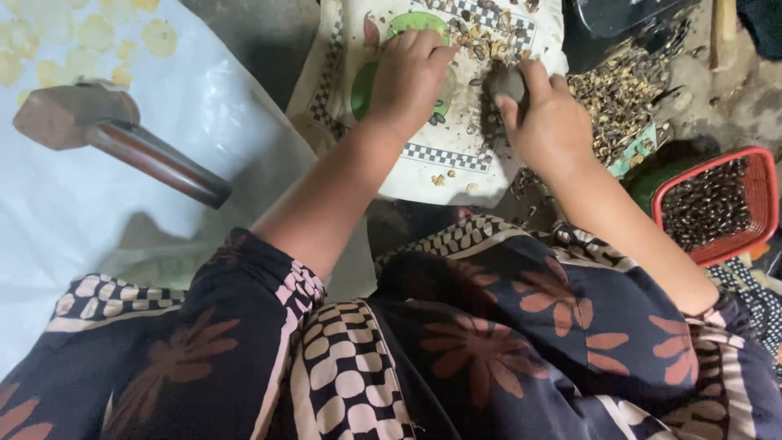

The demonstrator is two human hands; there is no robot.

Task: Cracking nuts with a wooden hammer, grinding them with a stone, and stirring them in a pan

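Observation:
My left hand [409, 75] rests palm down on a white printed cloth [456, 163] with a checkered border, fingers curled among scattered seeds and shell bits [481, 41]. Whether it pinches a seed is hidden under the fingers. My right hand [547, 114] grips a dark rounded stone [507, 81] and holds it over the seeds beside the left hand. I sit on the ground in a dark flower-patterned garment [489, 342].
A heap of cracked shells [619, 98] lies right of the cloth. A red mesh basket [762, 204] of dark seeds stands at the right edge. At left, a wooden mallet [114, 134] lies on a pale plastic sheet [81, 228].

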